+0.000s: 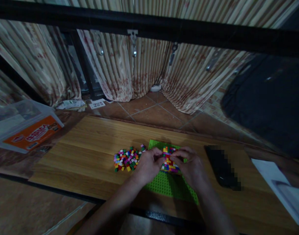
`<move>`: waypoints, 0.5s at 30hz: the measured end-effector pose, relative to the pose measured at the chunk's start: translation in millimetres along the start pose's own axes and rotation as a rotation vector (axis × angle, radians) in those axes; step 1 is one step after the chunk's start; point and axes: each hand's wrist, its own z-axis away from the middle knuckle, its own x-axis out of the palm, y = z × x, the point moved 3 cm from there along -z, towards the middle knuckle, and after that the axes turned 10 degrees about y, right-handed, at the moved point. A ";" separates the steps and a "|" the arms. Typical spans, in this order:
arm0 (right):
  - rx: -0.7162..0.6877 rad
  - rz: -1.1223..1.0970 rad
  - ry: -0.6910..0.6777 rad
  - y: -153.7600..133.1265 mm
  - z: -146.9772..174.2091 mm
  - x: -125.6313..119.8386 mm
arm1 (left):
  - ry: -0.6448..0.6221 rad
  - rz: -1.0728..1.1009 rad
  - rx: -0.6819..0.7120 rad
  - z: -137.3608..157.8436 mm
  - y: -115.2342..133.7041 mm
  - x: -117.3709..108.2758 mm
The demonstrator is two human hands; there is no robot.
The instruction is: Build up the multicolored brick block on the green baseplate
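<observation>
A multicoloured block of small toy bricks [167,165] stands on a green studded baseplate [161,184]. My left hand [149,165] is closed at the block's left side, thumb and index finger pressed to its edge. From the right, my right hand [191,164] has its fingers bent together over the block's upper right part. Whether a loose brick sits between those fingertips is too small and dark to tell. Both hands cover parts of the block and the plate. Just left of my left hand lies a pile of loose toy bricks [126,159] in many colours.
The wooden board [78,156] carries all this. A dark, partly pixelated phone-like object [219,166] lies to the right, with white paper [272,174] beyond it. At the left stands a clear plastic box [41,111] with an orange label. Striped curtains [115,68] hang behind a dark bar [149,27].
</observation>
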 end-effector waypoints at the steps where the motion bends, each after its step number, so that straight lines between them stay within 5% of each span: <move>1: -0.002 -0.007 -0.012 0.3 -0.4 0.1 | 0.003 -0.011 0.011 -0.6 -0.6 -0.5; 6: -0.017 -0.008 -0.087 0.5 -3.9 -0.7 | -0.018 -0.084 0.048 -4.9 -1.1 -1.8; 11: -0.030 -0.044 -0.193 -6.9 -11.3 -8.9 | -0.014 -0.383 0.063 -4.3 20.3 -3.1; 15: -0.013 -0.099 -0.057 -19.4 1.4 -33.8 | 0.057 -0.532 0.097 15.7 36.5 -14.3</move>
